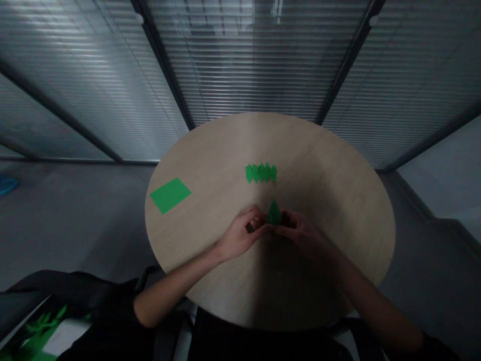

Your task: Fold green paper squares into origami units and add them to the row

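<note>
Between the near edge and middle of the tabletop [210, 150], the left hand [242, 231] and right hand [300, 231], fingers curled and nearly closed, pinch a pointed green piece [274, 214] from either side; it looks largely folded. Toward the left edge, a flat green sheet [170, 195] seems not yet started, while nearer the far edge a row of folded green pieces [261, 173] appears done.

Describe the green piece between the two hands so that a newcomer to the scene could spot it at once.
Start at the light wood-coloured table and find where the left hand and right hand meet. Between them is a small green piece with a pointed top. Unlike the green row beyond it and the flat green sheet to the left, it is held.
</note>
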`<state>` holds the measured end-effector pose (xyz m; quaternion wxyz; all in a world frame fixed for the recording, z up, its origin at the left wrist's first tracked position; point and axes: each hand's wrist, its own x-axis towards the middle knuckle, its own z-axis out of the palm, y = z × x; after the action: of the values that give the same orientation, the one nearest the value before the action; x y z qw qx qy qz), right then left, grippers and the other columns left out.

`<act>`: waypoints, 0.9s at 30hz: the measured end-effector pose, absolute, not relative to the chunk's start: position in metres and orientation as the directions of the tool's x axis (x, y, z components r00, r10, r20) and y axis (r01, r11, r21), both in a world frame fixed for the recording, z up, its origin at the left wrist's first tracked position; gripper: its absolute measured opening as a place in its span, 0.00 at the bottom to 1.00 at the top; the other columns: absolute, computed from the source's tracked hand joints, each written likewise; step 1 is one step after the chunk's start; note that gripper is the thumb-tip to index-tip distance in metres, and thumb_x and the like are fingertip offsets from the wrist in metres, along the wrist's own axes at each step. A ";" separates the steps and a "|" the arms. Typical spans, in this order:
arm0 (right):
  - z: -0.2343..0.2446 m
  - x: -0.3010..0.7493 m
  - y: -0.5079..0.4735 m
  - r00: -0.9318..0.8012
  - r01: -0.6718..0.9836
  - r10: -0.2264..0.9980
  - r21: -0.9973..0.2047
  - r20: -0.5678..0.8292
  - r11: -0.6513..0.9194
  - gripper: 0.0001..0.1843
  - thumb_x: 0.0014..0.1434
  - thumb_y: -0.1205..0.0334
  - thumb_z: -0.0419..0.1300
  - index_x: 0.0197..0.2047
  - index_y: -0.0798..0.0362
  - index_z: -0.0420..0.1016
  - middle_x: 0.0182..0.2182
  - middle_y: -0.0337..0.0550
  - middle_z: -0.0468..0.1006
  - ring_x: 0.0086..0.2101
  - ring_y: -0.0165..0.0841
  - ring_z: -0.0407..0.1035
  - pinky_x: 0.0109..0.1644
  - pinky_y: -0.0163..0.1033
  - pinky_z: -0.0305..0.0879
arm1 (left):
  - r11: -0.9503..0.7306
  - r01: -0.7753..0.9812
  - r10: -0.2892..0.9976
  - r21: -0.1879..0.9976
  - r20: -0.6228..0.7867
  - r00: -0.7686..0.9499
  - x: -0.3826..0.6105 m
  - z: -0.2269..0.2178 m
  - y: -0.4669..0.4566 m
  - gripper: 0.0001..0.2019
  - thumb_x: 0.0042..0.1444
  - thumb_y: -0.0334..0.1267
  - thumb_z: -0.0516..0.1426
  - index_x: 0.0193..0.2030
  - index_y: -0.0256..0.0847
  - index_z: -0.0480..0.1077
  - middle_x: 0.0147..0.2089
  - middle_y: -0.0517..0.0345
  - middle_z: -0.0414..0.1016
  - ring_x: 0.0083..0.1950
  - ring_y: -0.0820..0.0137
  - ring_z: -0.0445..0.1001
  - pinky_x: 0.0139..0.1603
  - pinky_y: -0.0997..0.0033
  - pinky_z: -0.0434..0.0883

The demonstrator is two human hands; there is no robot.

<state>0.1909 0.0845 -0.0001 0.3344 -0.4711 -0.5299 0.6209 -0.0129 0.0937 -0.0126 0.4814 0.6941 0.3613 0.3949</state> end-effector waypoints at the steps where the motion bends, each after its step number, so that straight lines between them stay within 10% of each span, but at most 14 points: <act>1: -0.001 0.189 0.084 -0.339 0.073 0.910 -0.971 -0.237 -0.226 0.17 0.52 0.52 0.70 0.40 0.50 0.73 0.37 0.43 0.79 0.36 0.35 0.73 0.41 0.40 0.69 | -0.268 0.128 0.888 0.955 0.194 0.417 -0.012 -0.012 0.093 0.09 0.63 0.41 0.62 0.38 0.38 0.71 0.34 0.60 0.67 0.34 0.73 0.66 0.33 0.73 0.64; 20: -0.007 0.191 0.085 -0.368 0.049 0.911 -0.983 -0.183 -0.178 0.16 0.58 0.48 0.67 0.39 0.53 0.76 0.34 0.43 0.80 0.35 0.35 0.75 0.42 0.41 0.71 | -0.020 0.017 0.879 1.000 0.010 0.478 -0.009 -0.016 0.095 0.12 0.65 0.44 0.58 0.40 0.36 0.68 0.28 0.61 0.71 0.27 0.75 0.68 0.27 0.76 0.65; 27: -0.017 0.191 0.083 -0.188 0.176 0.978 -0.976 0.092 0.126 0.14 0.60 0.54 0.65 0.48 0.49 0.74 0.42 0.46 0.77 0.40 0.36 0.75 0.42 0.40 0.74 | -0.436 0.370 0.885 0.820 0.317 0.342 -0.018 -0.016 0.095 0.05 0.65 0.36 0.56 0.43 0.38 0.69 0.34 0.58 0.73 0.33 0.71 0.70 0.33 0.72 0.69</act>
<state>0.1913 0.0830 -0.0168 0.4309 -0.4695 -0.6143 0.4653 -0.0177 0.0946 -0.0155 0.3276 0.7507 0.4178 0.3932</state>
